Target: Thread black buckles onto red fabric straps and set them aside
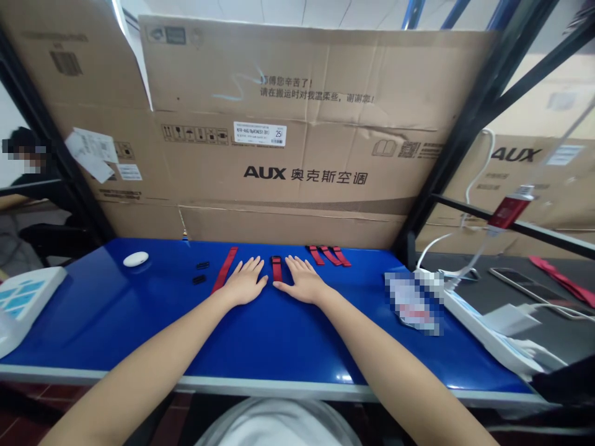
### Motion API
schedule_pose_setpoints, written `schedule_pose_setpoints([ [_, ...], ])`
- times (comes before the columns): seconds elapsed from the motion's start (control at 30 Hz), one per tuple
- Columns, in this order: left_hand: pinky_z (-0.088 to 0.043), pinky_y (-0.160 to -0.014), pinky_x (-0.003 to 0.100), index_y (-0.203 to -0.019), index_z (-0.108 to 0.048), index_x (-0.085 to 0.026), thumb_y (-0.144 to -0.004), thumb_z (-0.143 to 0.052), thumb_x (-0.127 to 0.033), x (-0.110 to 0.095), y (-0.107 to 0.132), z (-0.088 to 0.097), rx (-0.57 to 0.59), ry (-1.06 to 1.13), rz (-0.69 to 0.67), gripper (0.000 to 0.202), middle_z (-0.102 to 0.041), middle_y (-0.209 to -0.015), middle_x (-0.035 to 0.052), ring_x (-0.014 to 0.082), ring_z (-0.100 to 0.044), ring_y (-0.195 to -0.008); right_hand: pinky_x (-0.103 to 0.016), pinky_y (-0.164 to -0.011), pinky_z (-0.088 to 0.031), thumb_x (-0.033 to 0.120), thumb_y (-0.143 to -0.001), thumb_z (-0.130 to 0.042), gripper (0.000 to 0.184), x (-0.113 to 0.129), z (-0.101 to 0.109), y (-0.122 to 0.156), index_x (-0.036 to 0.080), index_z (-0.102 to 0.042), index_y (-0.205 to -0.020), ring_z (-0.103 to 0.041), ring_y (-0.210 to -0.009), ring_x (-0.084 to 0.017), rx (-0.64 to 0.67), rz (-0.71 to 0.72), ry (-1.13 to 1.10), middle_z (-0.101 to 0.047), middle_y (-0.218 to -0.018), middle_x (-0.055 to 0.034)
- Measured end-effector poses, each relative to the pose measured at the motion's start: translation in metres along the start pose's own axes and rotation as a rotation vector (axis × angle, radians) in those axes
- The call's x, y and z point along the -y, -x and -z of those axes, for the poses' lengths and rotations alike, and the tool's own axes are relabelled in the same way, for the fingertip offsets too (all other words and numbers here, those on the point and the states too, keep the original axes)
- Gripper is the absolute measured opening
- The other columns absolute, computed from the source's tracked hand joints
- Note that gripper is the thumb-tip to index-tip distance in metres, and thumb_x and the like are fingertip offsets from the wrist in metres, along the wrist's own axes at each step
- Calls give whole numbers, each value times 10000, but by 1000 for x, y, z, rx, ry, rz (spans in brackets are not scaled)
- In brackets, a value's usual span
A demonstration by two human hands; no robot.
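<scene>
My left hand (pixel 245 282) lies flat on the blue tabletop with its fingers stretched out. A plain red strap (pixel 225 269) runs along its left side, partly under or against the hand. Flat and open too, my right hand (pixel 302 279) rests a little to the right. Between the hands sits a short red strap with a black buckle (pixel 277 269), close to my right thumb. Left of the plain strap are two loose black buckles, a farther buckle (pixel 202 265) and a nearer buckle (pixel 199 279). Beyond my right hand, three red straps with black buckles (pixel 328 255) lie side by side.
A cardboard panel (pixel 302 155) stands behind the blue table (pixel 139 322). At left are a white oval object (pixel 136 259) and a white-and-blue box (pixel 28 303). A plastic packet (pixel 411 300) and a power strip (pixel 488 334) with cables lie right. Someone sits far left.
</scene>
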State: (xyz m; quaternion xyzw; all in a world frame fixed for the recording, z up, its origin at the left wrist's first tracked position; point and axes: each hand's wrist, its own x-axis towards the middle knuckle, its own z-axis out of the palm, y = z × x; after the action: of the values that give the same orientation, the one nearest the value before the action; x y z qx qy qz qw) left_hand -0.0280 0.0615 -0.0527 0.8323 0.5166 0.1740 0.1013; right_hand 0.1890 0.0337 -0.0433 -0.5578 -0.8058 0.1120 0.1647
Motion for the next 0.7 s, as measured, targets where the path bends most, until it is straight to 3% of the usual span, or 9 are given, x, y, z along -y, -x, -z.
schedule_pose_setpoints([
  [0.37, -62, -1183, 488, -1511, -307, -170, -948, -263, -553, -13, 12, 5, 132, -161, 51, 682, -153, -1606, 98, 286, -94, -1489, -410, -1200, -29, 837, -798, -250, 1031, 1, 3, 6, 120, -211, -1538, -49, -1499, -276, 67, -39, 92, -115, -1614, -115],
  [0.7, -70, -1182, 493, -1530, -254, -155, -946, -234, -581, -15, 13, 10, 164, -181, 50, 723, -125, -1610, 103, 290, -73, -1491, -405, -1200, -46, 832, -802, -261, 1023, -1, 4, 5, 126, -204, -1540, -56, -1498, -276, 72, -36, 97, -111, -1615, -108],
])
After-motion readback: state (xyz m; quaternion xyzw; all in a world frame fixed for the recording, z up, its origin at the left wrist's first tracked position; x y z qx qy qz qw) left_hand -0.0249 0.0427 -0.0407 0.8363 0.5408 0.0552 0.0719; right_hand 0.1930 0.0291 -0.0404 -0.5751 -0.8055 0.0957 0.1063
